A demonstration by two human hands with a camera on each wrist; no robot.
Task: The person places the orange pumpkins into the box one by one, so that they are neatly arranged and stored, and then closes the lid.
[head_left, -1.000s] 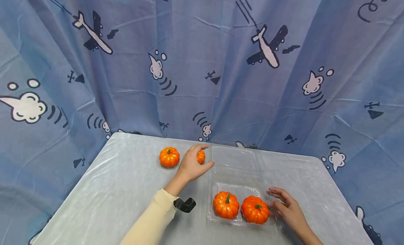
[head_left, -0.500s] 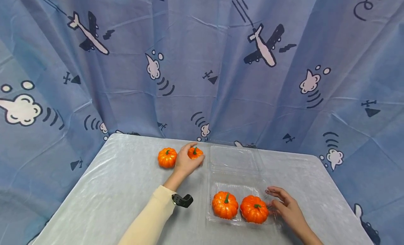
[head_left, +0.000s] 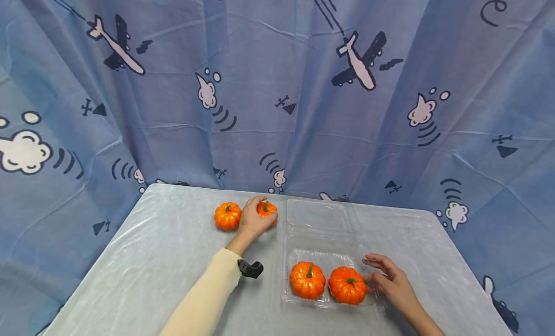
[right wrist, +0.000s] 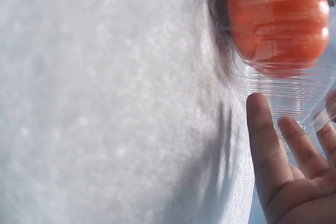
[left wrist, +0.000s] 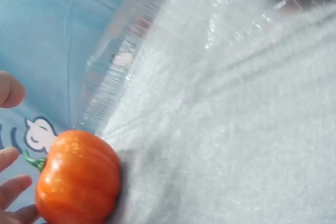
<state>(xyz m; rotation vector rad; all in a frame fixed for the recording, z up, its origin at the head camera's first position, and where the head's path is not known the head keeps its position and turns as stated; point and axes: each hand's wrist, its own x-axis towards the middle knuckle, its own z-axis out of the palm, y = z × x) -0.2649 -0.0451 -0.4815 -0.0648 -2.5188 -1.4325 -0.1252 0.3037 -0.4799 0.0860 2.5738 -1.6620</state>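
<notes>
Gripping a small orange pumpkin with our left hand. Our right hand, fingers relaxed, touches the clear plastic clamshell box.

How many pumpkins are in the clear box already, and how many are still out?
Two pumpkins already sit in the clear box, whose lid lies open. The left hand grips a third pumpkin on the table, beside the box. A fourth pumpkin is untouched. The right hand steadies the box's side with straight fingers.

Head view overlooks the table; wrist views skim it closely.
</notes>
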